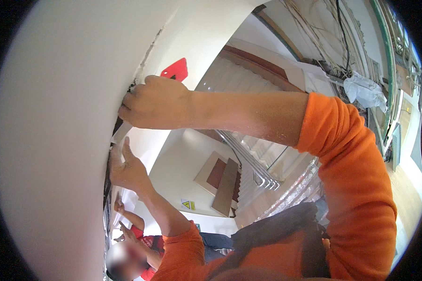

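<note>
My right hand is closed around a red plastic scraper, whose blade sticks out above the knuckles, and it presses against a dark cracked seam in a big white wall panel. Just below, my left hand lies flat and open against the panel edge. Its fingertips touch a loose white strip at the seam. Both arms wear orange sleeves.
Lower down, another person in a red shirt holds both hands on the same panel edge. Behind is a stairwell with a glass and metal railing, steps, loose cables and a crumpled white sheet.
</note>
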